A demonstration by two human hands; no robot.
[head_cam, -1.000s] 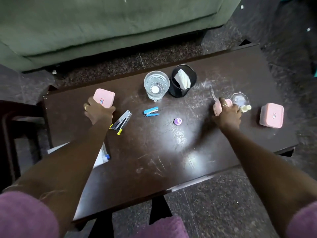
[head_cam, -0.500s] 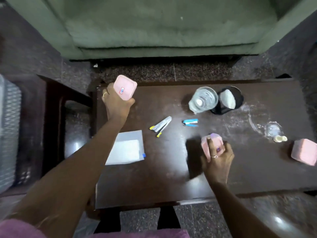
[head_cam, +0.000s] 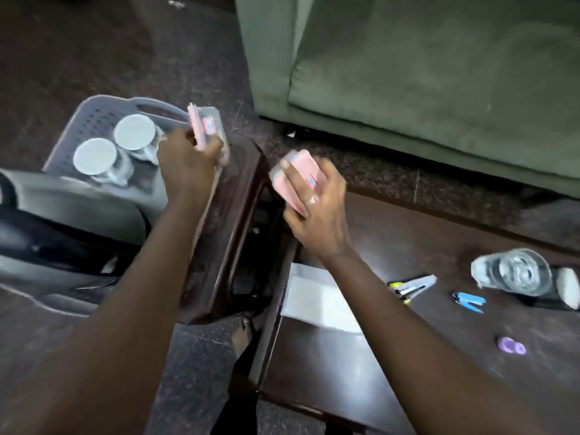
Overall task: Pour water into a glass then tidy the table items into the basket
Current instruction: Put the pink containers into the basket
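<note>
- While I watch from the head camera, my left hand [head_cam: 185,158] sits in the upper left of the frame, fingers curled tight around a pink box [head_cam: 205,128] that is tilted on edge.
- That box hangs over the right rim of the grey basket [head_cam: 94,120], which stands in the upper left, off the table's end.
- Two white-lidded jars [head_cam: 114,149] stand side by side inside the basket, just left of my left hand.
- My right hand [head_cam: 317,208] is near the centre of the frame, fingers wrapped closed over a second pink box [head_cam: 293,172], held above the left end of the dark table [head_cam: 345,356].
- Both boxes are blurred; I can make out a small red and blue label on each and little else.
- On the table at the right edge of the frame stands the glass [head_cam: 514,273] with water in it, touching a black cup [head_cam: 561,293] that holds something white.
- Left of the glass lie a blue stapler [head_cam: 469,301] and a strip of staples [head_cam: 412,285], near each other but apart.
- A white sheet of paper [head_cam: 317,299] lies at the table's left end, under my right forearm.
- A small purple cap [head_cam: 511,346] sits alone at the lower right.
- A green sofa [head_cam: 423,73] fills the upper right.
</note>
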